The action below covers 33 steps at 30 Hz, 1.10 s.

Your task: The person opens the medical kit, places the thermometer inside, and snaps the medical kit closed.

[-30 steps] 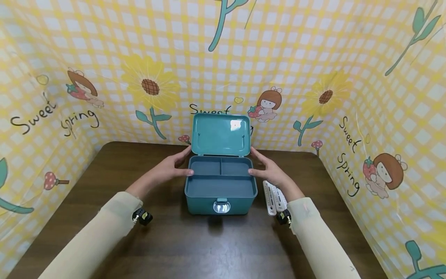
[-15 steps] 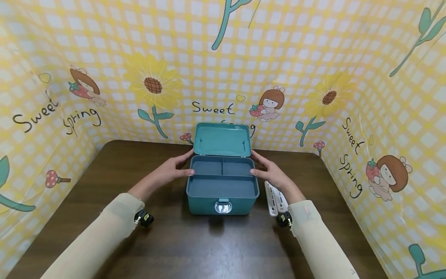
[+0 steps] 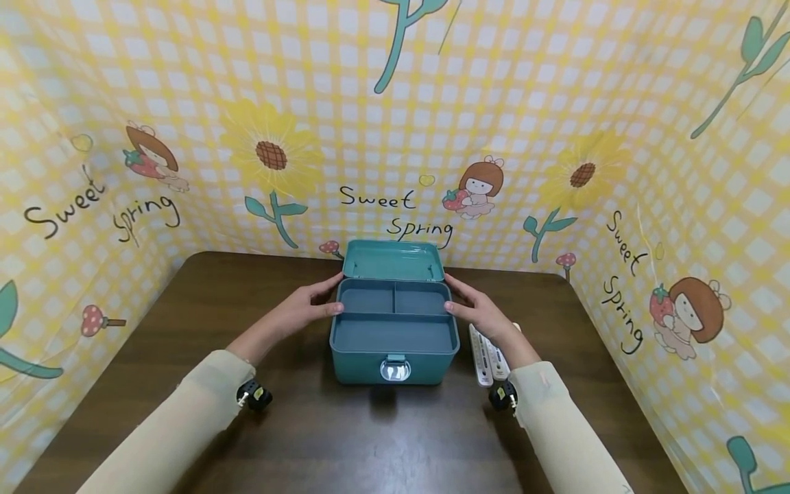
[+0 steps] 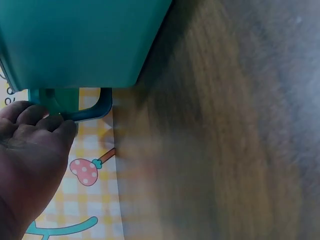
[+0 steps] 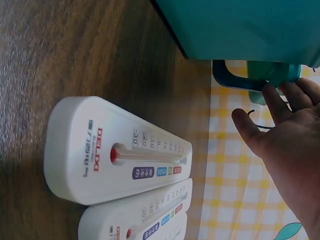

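A teal storage box point(image 3: 370, 368) stands on the table with its lid point(image 3: 393, 261) tilted back. Inside sits a blue-grey tray point(image 3: 391, 332) with two small compartments behind one long one. My left hand point(image 3: 299, 307) lies at the box's back left corner, thumb at the rim and fingers stretched toward the lid. Mirroring it, my right hand point(image 3: 484, 313) touches the back right corner. In the wrist views, the fingers of the left hand point(image 4: 37, 145) and right hand point(image 5: 287, 117) reach the teal handle point(image 4: 95, 109) behind the box; their fingertips are partly hidden.
White thermometers point(image 5: 117, 150) lie side by side on the brown wooden table point(image 3: 395, 446), right of the box and partly under my right forearm. A clear latch point(image 3: 396, 370) is on the box front. Yellow checked cloth point(image 3: 524, 89) hangs behind and on both sides.
The lid has swung steadily backward and down, uncovering the printed words on the cloth behind it. Both hands stay at the back corners, with only slight movement.
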Motion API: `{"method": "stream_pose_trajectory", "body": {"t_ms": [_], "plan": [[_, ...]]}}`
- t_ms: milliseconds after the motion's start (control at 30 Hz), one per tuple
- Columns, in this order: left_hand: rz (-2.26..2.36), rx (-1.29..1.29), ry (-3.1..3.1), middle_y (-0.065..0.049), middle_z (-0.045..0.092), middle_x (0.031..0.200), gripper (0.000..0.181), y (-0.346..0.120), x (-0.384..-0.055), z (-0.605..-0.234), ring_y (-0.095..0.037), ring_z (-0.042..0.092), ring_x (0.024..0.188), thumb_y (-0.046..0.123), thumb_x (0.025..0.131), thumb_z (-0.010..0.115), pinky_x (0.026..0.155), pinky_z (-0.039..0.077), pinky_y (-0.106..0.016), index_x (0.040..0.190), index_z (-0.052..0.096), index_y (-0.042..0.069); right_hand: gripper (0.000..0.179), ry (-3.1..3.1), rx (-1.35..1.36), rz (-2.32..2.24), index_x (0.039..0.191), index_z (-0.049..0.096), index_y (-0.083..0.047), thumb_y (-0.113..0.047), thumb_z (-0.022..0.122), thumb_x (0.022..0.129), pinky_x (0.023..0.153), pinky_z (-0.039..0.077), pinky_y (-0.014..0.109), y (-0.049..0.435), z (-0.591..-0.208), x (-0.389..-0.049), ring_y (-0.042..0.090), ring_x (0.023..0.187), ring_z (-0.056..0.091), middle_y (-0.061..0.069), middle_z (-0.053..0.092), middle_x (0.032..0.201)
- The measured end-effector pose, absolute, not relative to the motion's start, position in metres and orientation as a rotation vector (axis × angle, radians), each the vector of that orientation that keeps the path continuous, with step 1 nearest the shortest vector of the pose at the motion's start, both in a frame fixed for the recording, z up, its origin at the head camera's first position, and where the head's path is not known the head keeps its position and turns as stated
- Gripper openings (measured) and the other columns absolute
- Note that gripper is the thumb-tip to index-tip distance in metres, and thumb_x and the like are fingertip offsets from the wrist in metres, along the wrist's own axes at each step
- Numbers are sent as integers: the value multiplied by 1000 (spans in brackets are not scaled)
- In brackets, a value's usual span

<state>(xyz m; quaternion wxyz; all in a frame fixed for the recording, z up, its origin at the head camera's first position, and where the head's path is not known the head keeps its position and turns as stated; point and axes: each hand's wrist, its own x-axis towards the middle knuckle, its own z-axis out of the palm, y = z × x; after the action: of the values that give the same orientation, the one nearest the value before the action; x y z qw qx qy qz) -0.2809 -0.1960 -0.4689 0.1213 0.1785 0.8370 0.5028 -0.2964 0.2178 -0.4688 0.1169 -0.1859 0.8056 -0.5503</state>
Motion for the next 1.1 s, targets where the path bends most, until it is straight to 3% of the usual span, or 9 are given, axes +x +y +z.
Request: {"method": "stream_pose_trajectory", "body": {"t_ms": [433,767,1100], "plan": [[1500,478,2483,-14,28,167,73,-192,-271,-470,-42,25,153,45,101,63,120,28,-65,163,30,26,68,2394,-506,-1588,161,36,-21,-36,65,101,117,36,62,216,-463,-289,35,150,35,6,35,165],[1624,364,2543,-9,48,157,65,-182,-254,-466,-32,46,144,46,99,67,113,45,-56,156,46,21,59,2561,-484,-1532,152,51,-21,-43,67,99,114,42,61,215,-455,-276,34,143,46,2,48,158],[1700,258,2616,-9,56,150,59,-172,-238,-462,-29,53,137,46,100,65,111,48,-53,151,53,17,59,2762,-442,-1484,145,57,-10,-43,70,97,117,39,58,210,-448,-263,30,141,49,7,56,149]]}}
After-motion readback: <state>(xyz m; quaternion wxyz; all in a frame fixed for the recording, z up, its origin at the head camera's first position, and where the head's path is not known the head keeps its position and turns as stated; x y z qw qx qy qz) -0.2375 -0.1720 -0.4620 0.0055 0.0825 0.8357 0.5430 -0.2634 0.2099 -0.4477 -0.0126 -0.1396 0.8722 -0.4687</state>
